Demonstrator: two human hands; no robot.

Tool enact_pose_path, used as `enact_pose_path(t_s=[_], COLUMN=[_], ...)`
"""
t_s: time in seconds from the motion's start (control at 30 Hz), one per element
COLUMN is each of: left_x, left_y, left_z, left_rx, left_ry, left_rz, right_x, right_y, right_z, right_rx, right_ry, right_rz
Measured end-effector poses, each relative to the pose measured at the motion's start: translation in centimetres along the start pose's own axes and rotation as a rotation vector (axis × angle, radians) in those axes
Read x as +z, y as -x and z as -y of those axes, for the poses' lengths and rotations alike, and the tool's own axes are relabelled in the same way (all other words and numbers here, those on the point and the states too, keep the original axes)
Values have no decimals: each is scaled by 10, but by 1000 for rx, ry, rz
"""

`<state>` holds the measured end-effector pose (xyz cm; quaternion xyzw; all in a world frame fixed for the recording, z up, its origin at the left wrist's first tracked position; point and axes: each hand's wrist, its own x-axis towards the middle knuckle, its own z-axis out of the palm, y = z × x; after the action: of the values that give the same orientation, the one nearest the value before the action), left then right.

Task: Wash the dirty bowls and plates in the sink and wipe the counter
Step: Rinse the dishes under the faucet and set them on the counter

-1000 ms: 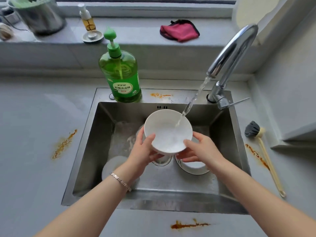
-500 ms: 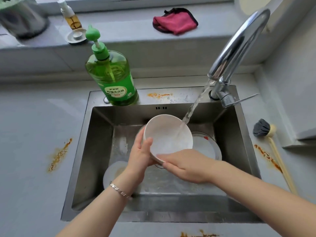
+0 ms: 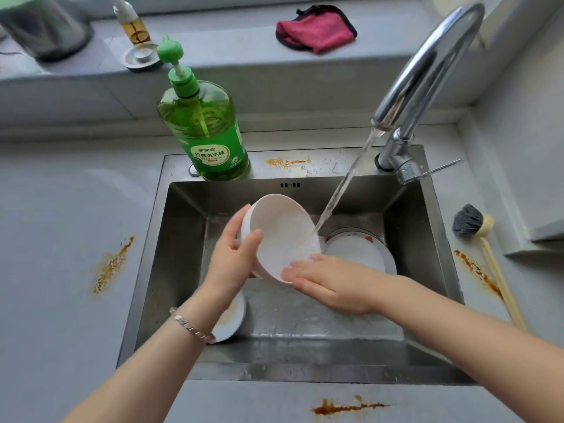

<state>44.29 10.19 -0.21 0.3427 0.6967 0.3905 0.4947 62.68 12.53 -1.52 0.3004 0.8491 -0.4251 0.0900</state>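
Half a second ago the white bowl (image 3: 280, 236) faced up more squarely and took the water (image 3: 345, 184) inside. Now it tips with its opening toward 3 o'clock, and the stream lands at its 3 o'clock rim. The left hand (image 3: 232, 257) grasps the bowl from 9 o'clock as before, thumb over the rim and fingers behind the wall. The right hand (image 3: 329, 282) has flattened out: it is released, its straight fingers lying against the bowl's 5 o'clock edge and holding nothing. The bowl hangs above the middle of the sink (image 3: 183, 239).

A plate (image 3: 357, 251) lies in the basin at the bowl's 3 o'clock, partly hidden by the right hand. Another dirty dish (image 3: 232, 315) sits at 7 o'clock, mostly hidden under the left wrist and its bracelet (image 3: 190, 325). The faucet (image 3: 427, 65) arches in from 1 o'clock. A green soap bottle (image 3: 204, 129) stands on the sink's ledge at 11 o'clock. A brush (image 3: 476, 233) lies on the counter (image 3: 61, 239) at 3 o'clock of the sink, and a pink cloth (image 3: 314, 29) lies on the sill at 12 o'clock. Orange stains (image 3: 113, 264) mark the counter at 9, 3 and 6 o'clock.
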Motion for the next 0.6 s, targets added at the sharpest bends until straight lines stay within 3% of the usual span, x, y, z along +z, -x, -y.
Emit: enact_pose_path(t_s=[0.1, 0.27, 0.4, 0.5, 0.6], left_x=[-23, -55, -74, -76, -64], left_y=[4, 20, 33, 34, 24], left_z=[-6, -11, -14, -9, -9], left_rx=[91, 309, 385, 417, 261], left_ry=[-259, -909, -1228, -1336, -1098], left_rz=[-23, -183, -277, -318, -240], right_x=[9, 23, 27, 25, 25], right_y=[12, 19, 19, 17, 13], right_z=[-9, -19, -18, -16, -10], right_rx=[61, 152, 174, 186, 163], right_ry=[17, 52, 100, 168, 170], right_rz=[-77, -131, -142, -144, -161])
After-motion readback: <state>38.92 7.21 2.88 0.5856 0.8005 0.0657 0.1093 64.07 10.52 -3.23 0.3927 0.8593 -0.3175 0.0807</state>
